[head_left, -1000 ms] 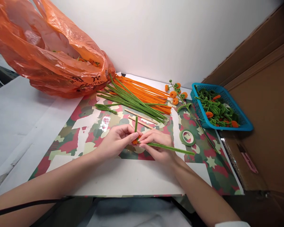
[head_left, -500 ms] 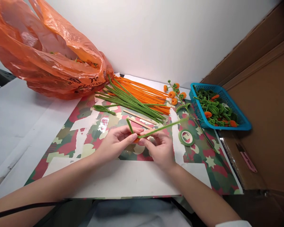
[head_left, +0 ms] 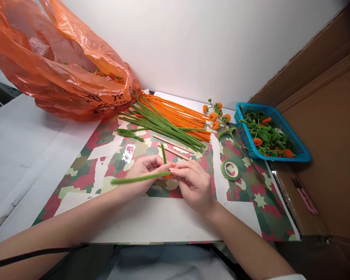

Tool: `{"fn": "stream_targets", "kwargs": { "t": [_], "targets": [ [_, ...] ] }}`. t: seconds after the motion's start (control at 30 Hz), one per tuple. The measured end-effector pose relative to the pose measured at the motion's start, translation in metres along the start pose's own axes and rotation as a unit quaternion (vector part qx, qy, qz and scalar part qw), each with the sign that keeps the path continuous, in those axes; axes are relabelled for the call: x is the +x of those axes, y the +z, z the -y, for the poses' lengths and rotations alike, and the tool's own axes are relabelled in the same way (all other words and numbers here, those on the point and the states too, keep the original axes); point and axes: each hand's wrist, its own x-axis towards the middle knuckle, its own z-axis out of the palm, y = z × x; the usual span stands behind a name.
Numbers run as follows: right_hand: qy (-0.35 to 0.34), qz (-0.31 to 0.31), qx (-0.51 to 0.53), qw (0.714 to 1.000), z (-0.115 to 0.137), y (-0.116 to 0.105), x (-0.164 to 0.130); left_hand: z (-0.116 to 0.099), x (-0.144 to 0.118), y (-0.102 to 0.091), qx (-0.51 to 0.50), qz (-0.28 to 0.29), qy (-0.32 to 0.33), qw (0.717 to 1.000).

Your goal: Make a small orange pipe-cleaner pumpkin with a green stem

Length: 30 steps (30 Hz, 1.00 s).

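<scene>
My left hand and my right hand meet over the camouflage-patterned mat. Between their fingertips sits a small orange pipe-cleaner ball. A green pipe cleaner runs through that pinch. Its long end points left across my left hand, and its short end sticks up behind the fingers. Both hands grip it at the orange ball.
Bundles of green and orange pipe cleaners lie behind, beside an orange plastic bag. Two wooden sticks, a roll of green tape, a finished orange flower stem and a blue basket of pieces sit nearby. Cardboard stands at right.
The pipe cleaner's long end has swung from pointing right, up over the hands, to pointing left. My right hand turned with it; the hands stayed in place.
</scene>
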Motion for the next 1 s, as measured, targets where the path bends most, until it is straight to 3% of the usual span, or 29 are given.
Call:
{"fn": "stream_targets", "kwargs": {
  "t": [0.23,0.5,0.7,0.83,1.0],
  "targets": [
    [-0.002,-0.008,-0.047,0.999,-0.004,-0.003,0.0,0.001,-0.001,-0.004,-0.042,0.048,0.029,0.998],
    [-0.037,-0.004,-0.076,0.996,-0.005,-0.005,0.002,-0.003,-0.008,-0.002,0.095,0.046,0.103,0.989],
    [0.036,-0.025,-0.031,0.999,-0.004,-0.003,0.005,-0.003,-0.007,-0.004,0.172,0.018,0.162,0.972],
    [0.041,-0.028,-0.015,0.999,-0.004,-0.003,0.005,-0.005,-0.01,-0.002,0.146,0.015,0.153,0.977],
    [0.008,-0.023,-0.04,0.999,-0.005,-0.003,0.001,-0.004,-0.011,0.002,0.007,0.026,0.087,0.996]
  ]
}}
